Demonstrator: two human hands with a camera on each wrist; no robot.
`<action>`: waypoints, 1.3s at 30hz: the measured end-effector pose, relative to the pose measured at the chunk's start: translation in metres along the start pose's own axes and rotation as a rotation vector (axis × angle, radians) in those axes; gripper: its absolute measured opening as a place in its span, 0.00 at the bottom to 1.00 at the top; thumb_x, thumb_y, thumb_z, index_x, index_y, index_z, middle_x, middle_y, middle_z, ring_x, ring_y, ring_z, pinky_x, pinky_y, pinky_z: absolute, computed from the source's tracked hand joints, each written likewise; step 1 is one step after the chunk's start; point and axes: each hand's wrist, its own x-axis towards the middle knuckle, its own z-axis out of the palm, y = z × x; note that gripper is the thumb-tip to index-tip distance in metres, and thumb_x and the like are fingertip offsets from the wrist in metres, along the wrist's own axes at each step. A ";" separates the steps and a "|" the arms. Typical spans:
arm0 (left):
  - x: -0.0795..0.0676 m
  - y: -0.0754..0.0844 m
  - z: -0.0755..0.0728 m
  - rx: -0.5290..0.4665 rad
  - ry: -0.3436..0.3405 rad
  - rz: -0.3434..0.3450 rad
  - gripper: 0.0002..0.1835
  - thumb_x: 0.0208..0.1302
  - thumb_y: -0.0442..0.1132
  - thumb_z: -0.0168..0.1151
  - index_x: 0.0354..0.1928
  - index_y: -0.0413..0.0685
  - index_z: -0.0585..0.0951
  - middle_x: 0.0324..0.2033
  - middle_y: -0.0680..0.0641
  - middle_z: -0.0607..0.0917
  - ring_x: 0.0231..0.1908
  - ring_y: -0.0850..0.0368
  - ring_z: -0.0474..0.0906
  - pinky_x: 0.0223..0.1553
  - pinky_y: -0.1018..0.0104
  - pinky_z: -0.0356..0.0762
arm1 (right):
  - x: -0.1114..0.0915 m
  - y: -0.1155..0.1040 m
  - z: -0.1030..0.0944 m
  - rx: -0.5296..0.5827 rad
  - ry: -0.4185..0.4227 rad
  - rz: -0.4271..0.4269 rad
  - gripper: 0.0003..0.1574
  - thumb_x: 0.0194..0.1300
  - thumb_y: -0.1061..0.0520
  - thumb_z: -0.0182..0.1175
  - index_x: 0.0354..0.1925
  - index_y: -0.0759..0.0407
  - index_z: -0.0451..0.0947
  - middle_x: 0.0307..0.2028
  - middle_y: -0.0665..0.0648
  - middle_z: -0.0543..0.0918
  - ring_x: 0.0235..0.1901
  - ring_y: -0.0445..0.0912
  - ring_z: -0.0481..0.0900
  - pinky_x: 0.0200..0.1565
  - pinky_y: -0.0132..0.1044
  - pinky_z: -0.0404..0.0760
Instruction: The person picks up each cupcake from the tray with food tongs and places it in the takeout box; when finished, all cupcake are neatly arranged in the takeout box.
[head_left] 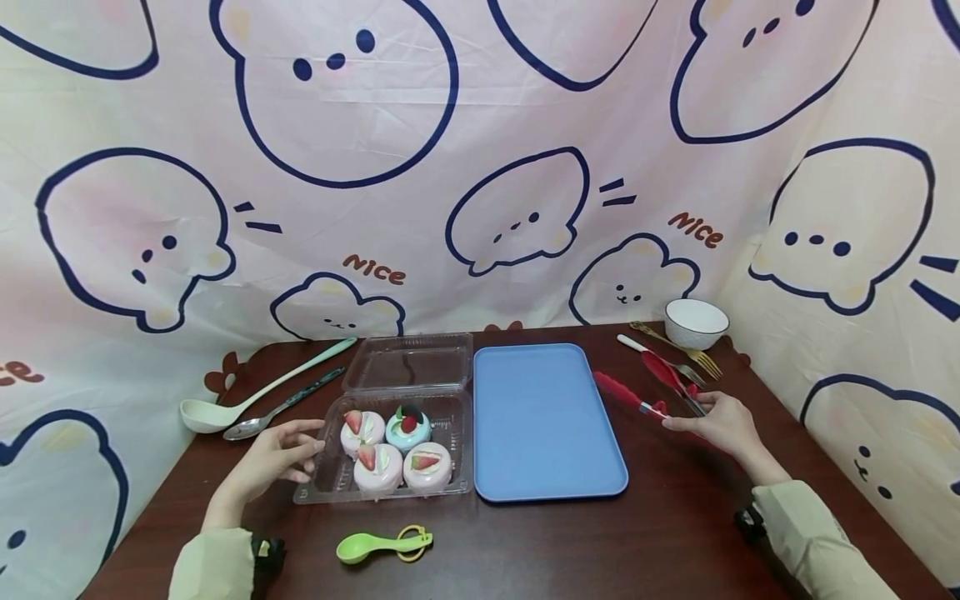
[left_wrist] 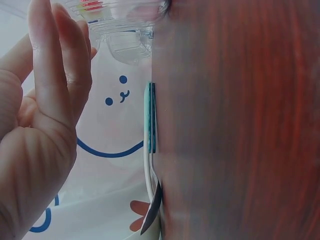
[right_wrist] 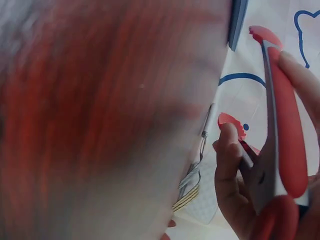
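Note:
My right hand [head_left: 720, 425] grips a pair of red-tipped tongs [right_wrist: 285, 125] above the table's right side. The two arms of the tongs stand spread apart, their tips pointing toward the blue tray [head_left: 547, 425]. At the left wall of a clear plastic box [head_left: 330, 477] is my left hand [head_left: 273, 458], its fingers loosely bent and fingertips right at the rim. Several small cakes sit in the box: pink ones [head_left: 378, 471] topped with strawberry and a light-blue one [head_left: 397, 433] with a red berry. The box's lid [head_left: 412, 362] lies folded back behind it.
A pale ladle [head_left: 206, 417] and a metal spoon [head_left: 247, 428] lie at the left. Green measuring spoons [head_left: 360, 547] lie in front of the box. At the back right are a white bowl [head_left: 697, 327], a gold fork [head_left: 703, 361] and a white-handled fork [head_left: 633, 343].

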 end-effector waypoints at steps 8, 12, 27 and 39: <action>0.000 0.002 0.001 0.012 0.010 0.000 0.31 0.62 0.39 0.58 0.62 0.32 0.61 0.32 0.42 0.77 0.24 0.55 0.76 0.26 0.59 0.81 | 0.005 0.009 0.001 -0.023 -0.053 0.034 0.61 0.39 0.32 0.68 0.53 0.79 0.63 0.43 0.74 0.76 0.36 0.54 0.74 0.33 0.42 0.74; 0.000 0.002 0.002 0.007 0.009 0.006 0.31 0.62 0.39 0.58 0.62 0.31 0.61 0.32 0.41 0.77 0.24 0.55 0.76 0.26 0.59 0.81 | 0.005 0.011 0.000 -0.013 -0.083 0.046 0.61 0.39 0.33 0.69 0.53 0.79 0.61 0.43 0.74 0.75 0.36 0.54 0.72 0.33 0.40 0.73; 0.000 -0.002 0.001 0.015 0.021 -0.003 0.30 0.61 0.39 0.58 0.61 0.32 0.62 0.32 0.41 0.77 0.24 0.54 0.76 0.26 0.58 0.81 | 0.004 0.012 -0.001 -0.058 -0.086 0.019 0.59 0.38 0.33 0.69 0.51 0.78 0.63 0.39 0.70 0.76 0.34 0.53 0.71 0.30 0.40 0.73; 0.001 -0.004 0.001 0.009 0.017 0.003 0.30 0.61 0.39 0.58 0.62 0.32 0.62 0.32 0.41 0.77 0.24 0.55 0.76 0.26 0.58 0.81 | 0.000 0.017 -0.007 0.112 -0.185 0.109 0.58 0.45 0.35 0.67 0.57 0.78 0.60 0.53 0.76 0.67 0.47 0.60 0.68 0.42 0.48 0.76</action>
